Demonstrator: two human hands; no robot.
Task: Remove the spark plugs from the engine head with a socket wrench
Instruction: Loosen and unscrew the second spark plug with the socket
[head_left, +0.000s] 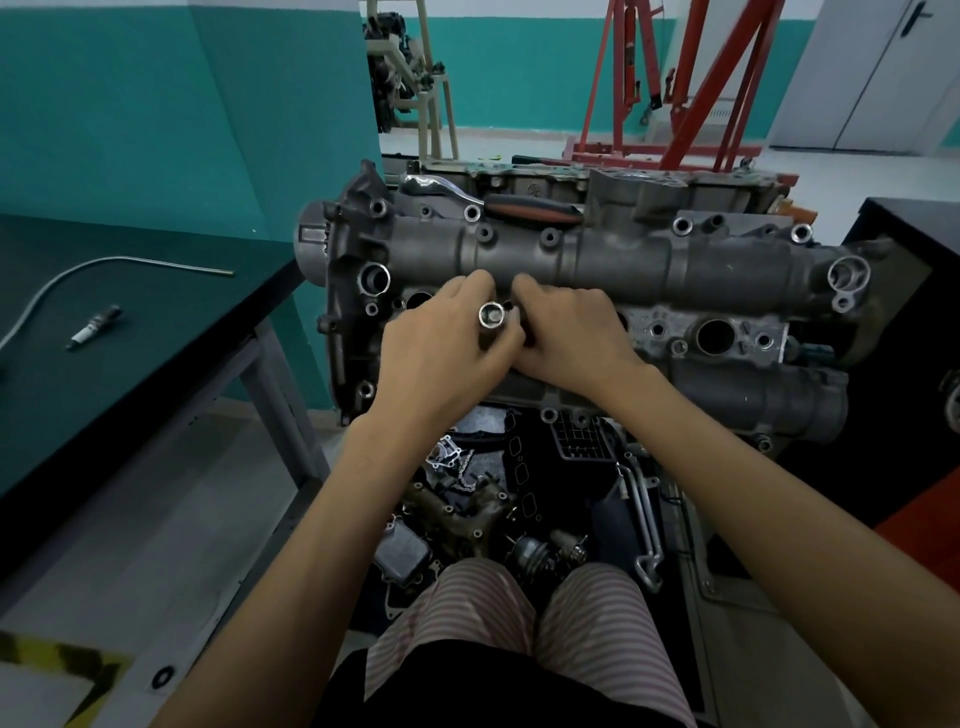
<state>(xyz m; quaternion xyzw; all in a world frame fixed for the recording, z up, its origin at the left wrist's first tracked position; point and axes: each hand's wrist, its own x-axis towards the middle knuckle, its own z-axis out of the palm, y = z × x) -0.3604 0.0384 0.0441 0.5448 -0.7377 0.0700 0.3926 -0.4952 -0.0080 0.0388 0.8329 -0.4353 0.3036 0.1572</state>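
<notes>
The grey engine head (623, 260) lies across the middle of the view. My left hand (441, 353) grips a shiny socket (491, 315) that stands upright over a plug well, its square drive end facing me. My right hand (571, 338) rests beside it, fingers curled against the socket's right side over the head. The ratchet wrench (498, 202), chrome head and black-and-red handle, lies loose along the far edge of the head. One spark plug (93, 327) lies on the dark green table (156, 322) at left. Another open plug well (714, 335) shows at right.
A bent metal tube (104, 267) lies on the table. Loose engine parts (467, 499) fill the floor space under the head, by my knees. A red engine hoist (701, 78) stands behind. A black and orange cabinet (909, 364) sits at right.
</notes>
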